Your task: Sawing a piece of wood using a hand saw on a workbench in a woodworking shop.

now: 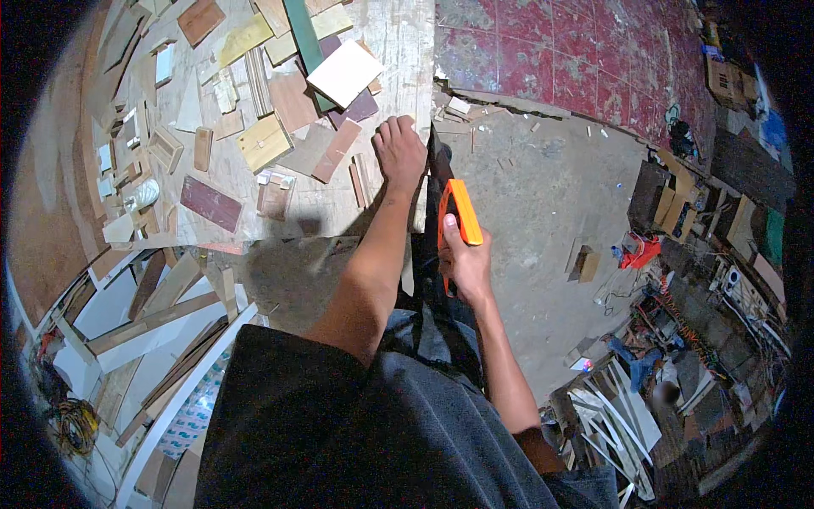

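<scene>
My left hand presses down at the right edge of the wooden worktable, its fingers bent. A pale, wood-coloured bit shows at its fingertips, but the palm hides whatever lies beneath. Just off that edge, my right hand is wrapped round the orange handle of a hand saw, thumb on the near side. The blade is hard to make out against the dark strip beside the table. Left of my left hand lie a reddish-brown board and thin wood strips.
Wood offcuts, a white block and a green strip cover the table. Boards and panels lean at lower left. Concrete floor spreads to the right, past it tools and a red bag. Red tiles lie beyond.
</scene>
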